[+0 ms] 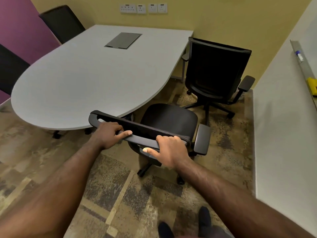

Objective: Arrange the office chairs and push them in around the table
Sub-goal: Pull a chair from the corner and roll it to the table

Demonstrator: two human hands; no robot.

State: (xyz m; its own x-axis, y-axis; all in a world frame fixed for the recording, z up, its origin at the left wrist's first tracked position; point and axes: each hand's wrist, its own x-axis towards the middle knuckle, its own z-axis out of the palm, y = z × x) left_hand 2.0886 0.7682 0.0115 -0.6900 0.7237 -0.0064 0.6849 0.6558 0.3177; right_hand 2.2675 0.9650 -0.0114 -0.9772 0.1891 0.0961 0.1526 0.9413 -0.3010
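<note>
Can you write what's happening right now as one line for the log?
step: pushing in near chair | left hand: grips backrest top | right hand: grips backrest top | table: seat not yet under

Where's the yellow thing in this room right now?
In the head view, the yellow object sits at the far right edge, on the metal ledge along the white wall, nearer the camera than the blue-capped marker.
</note>
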